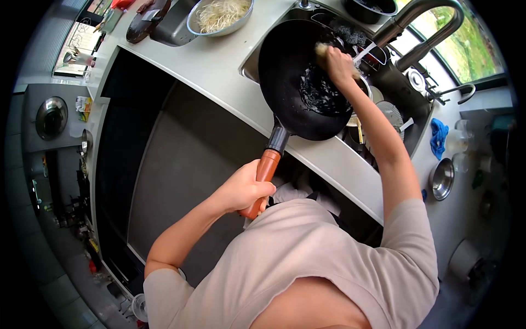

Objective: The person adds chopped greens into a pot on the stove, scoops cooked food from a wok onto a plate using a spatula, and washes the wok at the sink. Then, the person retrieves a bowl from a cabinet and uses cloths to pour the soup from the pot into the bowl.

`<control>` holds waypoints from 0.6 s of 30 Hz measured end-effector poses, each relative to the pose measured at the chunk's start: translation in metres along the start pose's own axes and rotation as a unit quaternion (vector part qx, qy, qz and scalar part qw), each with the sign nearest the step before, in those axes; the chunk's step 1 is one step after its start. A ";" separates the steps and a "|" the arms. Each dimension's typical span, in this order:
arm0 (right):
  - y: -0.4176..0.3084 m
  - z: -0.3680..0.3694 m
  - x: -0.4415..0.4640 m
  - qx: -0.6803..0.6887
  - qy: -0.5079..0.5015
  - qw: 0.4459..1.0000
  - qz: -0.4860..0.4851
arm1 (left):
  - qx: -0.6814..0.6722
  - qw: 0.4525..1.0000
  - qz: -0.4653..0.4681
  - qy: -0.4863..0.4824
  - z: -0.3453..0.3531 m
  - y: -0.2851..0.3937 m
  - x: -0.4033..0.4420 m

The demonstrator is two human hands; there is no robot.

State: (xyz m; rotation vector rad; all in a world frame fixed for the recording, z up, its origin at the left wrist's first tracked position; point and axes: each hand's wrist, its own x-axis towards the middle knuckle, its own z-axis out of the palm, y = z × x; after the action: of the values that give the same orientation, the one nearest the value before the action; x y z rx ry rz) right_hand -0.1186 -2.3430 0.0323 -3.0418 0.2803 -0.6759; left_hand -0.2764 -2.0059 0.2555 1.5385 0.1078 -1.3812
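My left hand (249, 189) is wrapped round the reddish-brown handle (268, 164) of a large black wok (285, 71). The wok is tilted over the sink, its inside facing me, with wet, whitish suds at its middle. My right hand (338, 66) is inside the wok near its right edge, fingers closed on a yellowish scrubber (322, 50). Part of the scrubber is hidden by the fingers.
Behind the wok stands a curved metal faucet (402, 22). Dishes and a strainer (390, 114) fill the sink's right side. A bowl of bean sprouts (222, 16) is on the counter, upper left. A blue cloth (438, 138) and metal bowl (441, 179) lie right.
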 end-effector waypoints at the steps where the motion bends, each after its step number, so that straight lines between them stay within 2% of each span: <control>1: -0.018 -0.009 0.013 0.082 -0.015 0.996 0.029 | 0.005 1.000 0.004 0.005 0.001 0.002 0.002; 2: -0.038 -0.015 0.024 0.206 0.018 0.978 0.033 | 0.009 1.000 0.004 0.009 0.002 0.001 0.001; 3: -0.057 -0.029 0.030 0.295 0.001 0.955 0.025 | 0.012 1.000 0.003 0.013 0.003 0.000 0.000; 4: -0.069 -0.034 0.031 0.406 -0.020 0.913 -0.038 | 0.014 1.000 0.002 0.020 0.004 0.000 0.000; 5: -0.080 -0.045 0.024 0.500 -0.055 0.858 -0.108 | 0.016 1.000 -0.002 0.025 0.006 -0.001 0.000; 6: -0.087 -0.057 0.015 0.568 -0.156 0.790 -0.170 | 0.018 0.999 -0.004 0.030 0.007 -0.001 0.001; 7: -0.091 -0.068 0.001 0.536 -0.171 0.783 -0.265 | 0.010 1.000 -0.004 0.029 0.007 -0.001 0.001; 8: -0.089 -0.085 -0.013 0.525 -0.288 0.750 -0.282 | -0.002 0.999 -0.007 0.031 0.009 -0.002 0.000; 9: -0.081 -0.094 -0.025 0.514 -0.341 0.714 -0.330 | -0.013 0.999 -0.007 0.033 0.010 -0.002 0.000; 10: -0.071 -0.093 -0.039 0.478 -0.372 0.710 -0.359 | -0.023 0.999 -0.006 0.035 0.010 -0.001 0.001; 11: -0.055 -0.091 -0.049 0.484 -0.418 0.670 -0.376 | -0.030 0.999 -0.006 0.035 0.009 -0.003 0.001; 12: -0.037 -0.092 -0.059 0.435 -0.475 0.681 -0.349 | -0.036 0.999 -0.005 0.035 0.007 -0.005 0.002; 14: -0.001 -0.102 -0.066 0.274 -0.503 0.735 -0.361 | -0.044 0.998 0.003 0.035 0.007 -0.004 0.003; 15: 0.021 -0.097 -0.073 0.185 -0.448 0.783 -0.391 | -0.047 0.998 0.006 0.036 0.008 -0.002 0.001; 17: 0.062 -0.093 -0.076 0.024 -0.381 0.840 -0.385 | -0.042 0.999 0.012 0.033 0.010 0.002 -0.001; 18: 0.082 -0.094 -0.072 -0.061 -0.371 0.866 -0.330 | -0.032 0.999 0.012 0.037 0.011 0.005 -0.002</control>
State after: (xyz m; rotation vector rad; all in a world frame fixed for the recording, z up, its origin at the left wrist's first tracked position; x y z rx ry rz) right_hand -0.2365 -2.4084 0.0825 -3.1794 -0.7749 0.5909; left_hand -0.2818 -2.0146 0.2621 1.5322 0.1779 -1.2913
